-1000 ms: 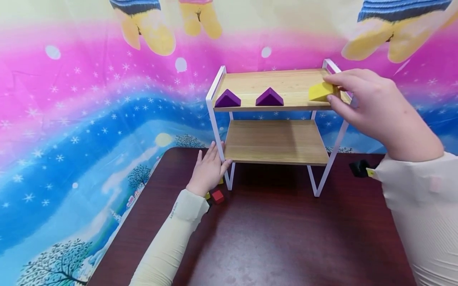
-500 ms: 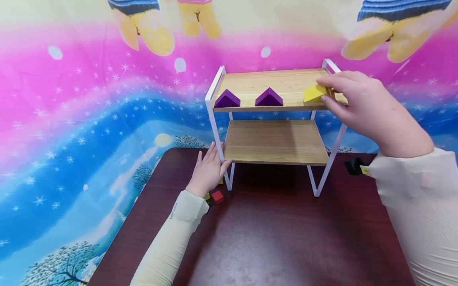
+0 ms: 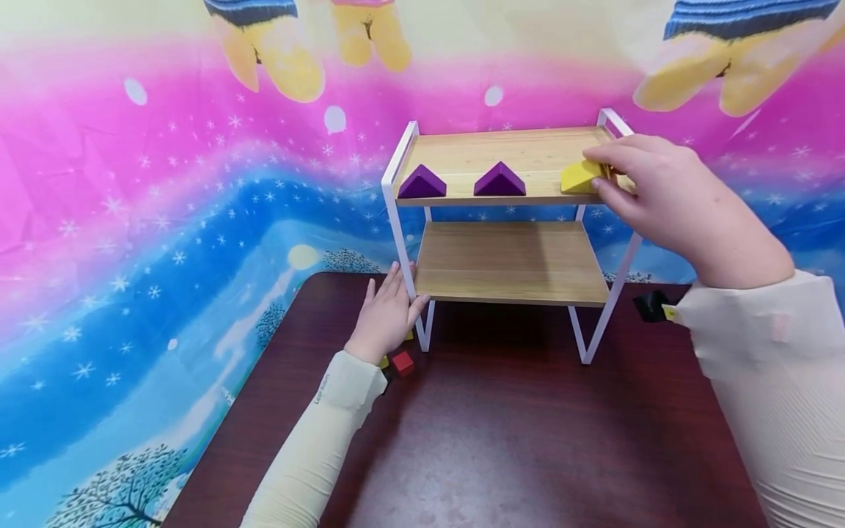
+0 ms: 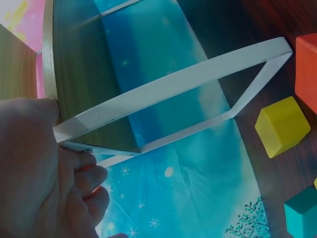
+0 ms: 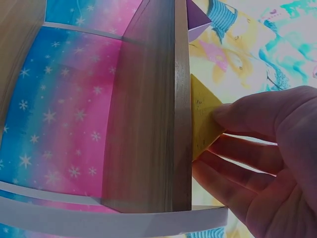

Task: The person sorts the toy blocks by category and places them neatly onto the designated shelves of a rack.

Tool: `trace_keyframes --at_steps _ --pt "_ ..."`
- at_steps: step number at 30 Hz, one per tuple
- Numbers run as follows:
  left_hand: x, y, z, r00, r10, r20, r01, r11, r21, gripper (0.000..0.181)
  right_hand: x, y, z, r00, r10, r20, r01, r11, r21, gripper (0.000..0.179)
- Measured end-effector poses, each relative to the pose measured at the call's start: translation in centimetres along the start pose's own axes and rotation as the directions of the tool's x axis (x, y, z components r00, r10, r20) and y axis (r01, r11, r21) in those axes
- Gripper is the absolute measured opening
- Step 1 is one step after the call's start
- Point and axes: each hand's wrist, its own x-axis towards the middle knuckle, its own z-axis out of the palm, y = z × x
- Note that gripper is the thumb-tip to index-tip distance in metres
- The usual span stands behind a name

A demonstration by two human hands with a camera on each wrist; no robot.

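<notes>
A yellow triangular block (image 3: 581,177) is pinched between the thumb and fingers of my right hand (image 3: 689,202), at the right end of the rack's top shelf (image 3: 508,147). In the right wrist view, the block's (image 5: 204,116) long side lies along the shelf board. Two purple triangular blocks stand on the same shelf, one at the left (image 3: 422,182) and one in the middle (image 3: 499,180). My left hand (image 3: 385,314) rests against the rack's left white frame (image 3: 398,235), fingers straight along its outside, thumb across the front by the lower shelf (image 3: 508,260).
A red block (image 3: 402,364) lies on the dark table (image 3: 502,440) beside the left leg. Near it, the left wrist view shows a yellow block (image 4: 283,126) and a teal block (image 4: 302,212). A printed cloth (image 3: 198,191) hangs behind the rack.
My right hand has shifted slightly left with the yellow triangular block, which now sits lower on the top shelf. My left hand has stayed against the frame.
</notes>
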Motion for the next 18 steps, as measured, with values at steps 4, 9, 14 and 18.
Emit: trace_keyframes --at_steps 4,9,14,18 --pt "0.06 0.0 0.06 1.0 -0.003 0.003 0.003 1.0 0.003 0.069 0.14 -0.02 0.12 1.0 -0.005 0.004 0.005 1.0 -0.001 0.043" --pt "0.03 -0.02 0.11 1.0 -0.006 0.005 0.006 1.0 0.003 0.069 0.17 -0.08 0.31 1.0 -0.011 -0.011 0.011 1.0 -0.008 0.042" --pt "0.0 -0.07 0.15 1.0 0.0 0.002 0.0 1.0 0.006 0.068 0.1 -0.15 0.39 1.0 -0.004 -0.015 0.004 1.0 -0.01 0.042" --pt "-0.03 -0.06 0.15 1.0 0.006 -0.005 -0.006 1.0 0.006 0.067 0.01 -0.18 0.44 1.0 0.001 -0.01 -0.001 1.0 -0.011 0.042"
